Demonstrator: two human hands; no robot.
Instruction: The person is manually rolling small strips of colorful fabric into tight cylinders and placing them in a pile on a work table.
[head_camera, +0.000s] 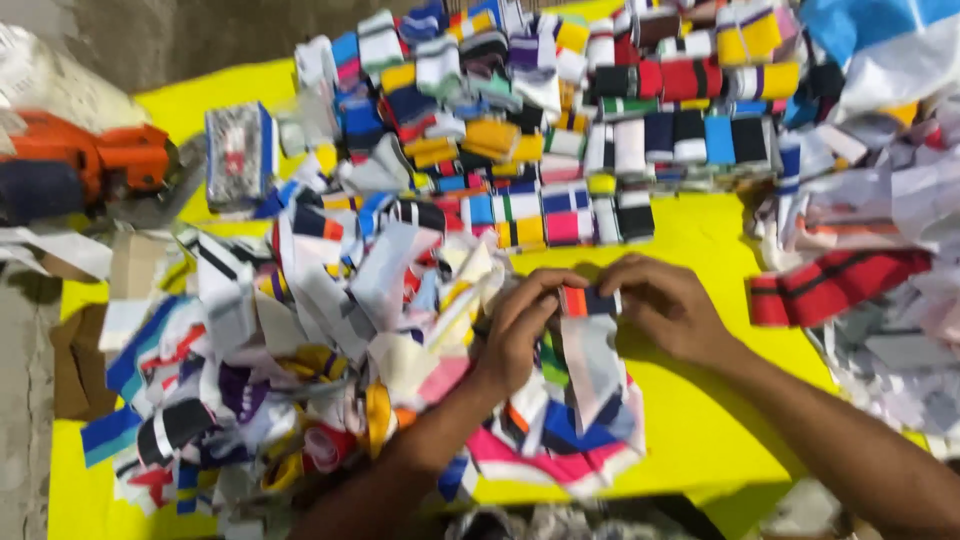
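— Where's the striped fabric strip (588, 302)?
— Over the yellow desk (690, 420), low centre, held between both hands.
— The fingers?
— The left hand (520, 330) and the right hand (668, 308) each pinch one end.
— Around it?
— A loose scrap pile (300, 340) lies left; folded stacks (560, 120) behind; an orange tool (95, 160) far left.

The striped strip (588, 302) and the piles (540, 110) look like soft matt ribbed cloth. The yellow table cover (700, 430) is smooth and matt. The orange tool (100, 160) looks like plastic.
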